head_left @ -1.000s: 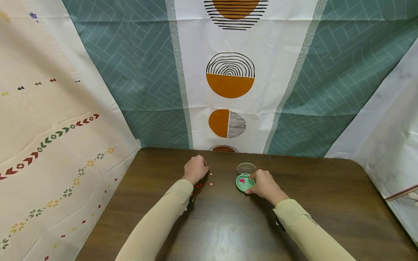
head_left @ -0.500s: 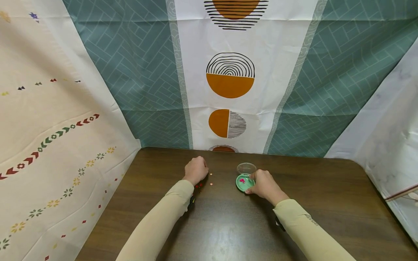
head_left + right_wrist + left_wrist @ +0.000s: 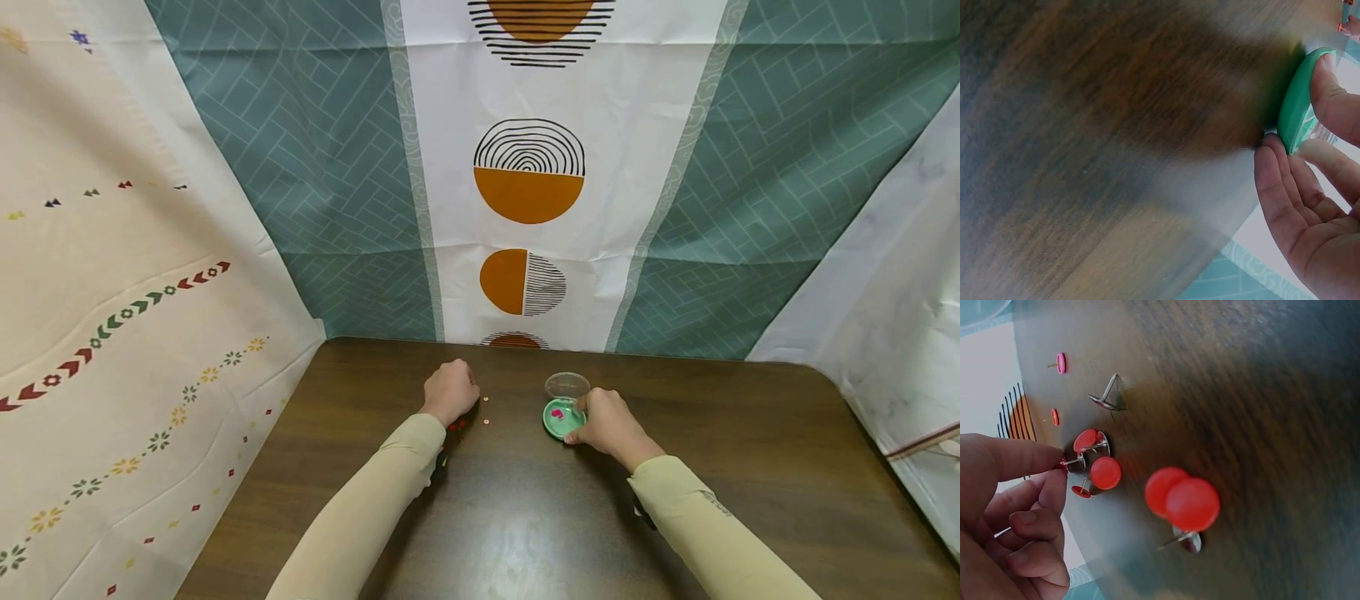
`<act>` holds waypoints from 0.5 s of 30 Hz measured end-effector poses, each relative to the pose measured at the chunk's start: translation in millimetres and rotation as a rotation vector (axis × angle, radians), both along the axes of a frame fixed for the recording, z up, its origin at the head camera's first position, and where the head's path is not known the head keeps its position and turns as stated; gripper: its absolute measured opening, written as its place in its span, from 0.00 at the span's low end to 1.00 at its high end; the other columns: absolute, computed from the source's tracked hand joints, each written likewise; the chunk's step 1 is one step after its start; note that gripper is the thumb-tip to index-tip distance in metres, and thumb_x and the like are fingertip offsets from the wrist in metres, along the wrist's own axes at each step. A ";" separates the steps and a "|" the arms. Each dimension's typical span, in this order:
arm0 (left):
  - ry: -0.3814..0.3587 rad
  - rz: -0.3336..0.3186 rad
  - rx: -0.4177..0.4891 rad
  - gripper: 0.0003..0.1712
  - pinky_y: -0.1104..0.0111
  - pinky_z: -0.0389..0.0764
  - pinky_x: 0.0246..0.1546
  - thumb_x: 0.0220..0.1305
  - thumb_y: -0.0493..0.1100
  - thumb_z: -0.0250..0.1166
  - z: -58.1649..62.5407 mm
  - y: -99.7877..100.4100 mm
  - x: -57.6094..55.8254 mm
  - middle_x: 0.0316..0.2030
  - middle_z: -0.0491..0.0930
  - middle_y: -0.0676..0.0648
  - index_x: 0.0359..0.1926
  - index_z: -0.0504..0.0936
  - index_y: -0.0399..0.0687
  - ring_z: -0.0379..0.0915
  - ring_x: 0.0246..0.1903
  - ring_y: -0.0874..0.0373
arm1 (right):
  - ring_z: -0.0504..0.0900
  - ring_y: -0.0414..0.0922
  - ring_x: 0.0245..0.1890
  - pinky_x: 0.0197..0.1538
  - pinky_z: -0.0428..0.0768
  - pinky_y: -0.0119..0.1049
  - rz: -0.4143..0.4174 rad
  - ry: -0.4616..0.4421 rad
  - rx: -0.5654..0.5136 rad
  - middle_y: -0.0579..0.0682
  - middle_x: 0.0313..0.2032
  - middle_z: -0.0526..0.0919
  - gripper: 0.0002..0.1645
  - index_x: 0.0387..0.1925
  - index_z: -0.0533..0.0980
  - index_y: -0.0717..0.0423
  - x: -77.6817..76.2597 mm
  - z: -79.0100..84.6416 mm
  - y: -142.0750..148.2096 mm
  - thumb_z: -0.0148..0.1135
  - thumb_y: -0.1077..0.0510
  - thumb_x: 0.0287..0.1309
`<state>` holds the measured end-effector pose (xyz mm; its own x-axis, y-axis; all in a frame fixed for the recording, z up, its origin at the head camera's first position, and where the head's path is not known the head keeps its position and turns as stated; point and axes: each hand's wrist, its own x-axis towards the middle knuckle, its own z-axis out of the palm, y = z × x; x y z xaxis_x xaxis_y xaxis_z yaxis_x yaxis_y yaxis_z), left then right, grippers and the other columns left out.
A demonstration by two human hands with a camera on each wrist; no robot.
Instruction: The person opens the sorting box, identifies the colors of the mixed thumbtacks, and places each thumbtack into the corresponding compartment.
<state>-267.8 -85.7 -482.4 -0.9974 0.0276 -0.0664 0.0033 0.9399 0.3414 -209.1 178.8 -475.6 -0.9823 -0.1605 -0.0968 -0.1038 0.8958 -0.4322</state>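
My left hand (image 3: 450, 392) is low over the table's far side, thumb and forefinger pinching a thumbtack (image 3: 1074, 462) by its tip in the left wrist view. Close by lie several red thumbtacks (image 3: 1192, 504), some overlapping. One thumbtack (image 3: 1107, 400) rests tilted, its metal point upward; a pink thumbtack (image 3: 1062, 363) lies farther off. My right hand (image 3: 611, 425) grips the rim of a round green case (image 3: 1297, 94), thumb on one side and fingers on the other. Its clear lid (image 3: 567, 385) is hinged back, and small pink pieces (image 3: 557, 414) lie inside.
Two small pale-orange thumbtacks (image 3: 486, 422) lie between the hands on the dark wooden table (image 3: 525, 517). A patterned curtain (image 3: 525, 292) hangs along the far edge. Cream cloth (image 3: 150, 333) hangs at the left, white marbled cloth (image 3: 892, 317) at the right.
My left hand has shifted very slightly toward its own forearm's side since the first frame, then stays put. The right hand keeps its grip on the green case.
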 end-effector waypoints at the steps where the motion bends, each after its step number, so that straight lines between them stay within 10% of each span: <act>1: 0.001 -0.001 0.000 0.13 0.64 0.69 0.15 0.51 0.43 0.60 0.3 0.0 0.3 0.16 0.75 0.55 0.13 0.77 0.54 0.70 0.18 0.58 | 0.80 0.51 0.46 0.47 0.77 0.46 0.004 0.001 0.000 0.54 0.44 0.84 0.36 0.41 0.81 0.60 -0.2 -0.2 0.2 0.80 0.46 0.26; 9: 0.011 -0.002 0.032 0.22 0.67 0.58 0.10 0.51 0.44 0.58 2.4 -0.1 2.9 0.07 0.56 0.57 0.05 0.62 0.55 0.54 0.12 0.61 | 0.80 0.49 0.43 0.46 0.77 0.45 0.001 -0.002 0.001 0.54 0.44 0.84 0.36 0.42 0.81 0.60 -1.2 -0.6 -0.3 0.80 0.46 0.26; 15: 0.046 -0.040 0.208 0.14 0.70 0.59 0.10 0.55 0.42 0.56 7.4 4.5 6.8 0.12 0.71 0.57 0.14 0.77 0.55 0.61 0.12 0.62 | 0.80 0.50 0.45 0.47 0.77 0.45 0.003 -0.002 -0.002 0.55 0.45 0.84 0.36 0.42 0.81 0.60 0.0 1.3 -0.3 0.80 0.46 0.27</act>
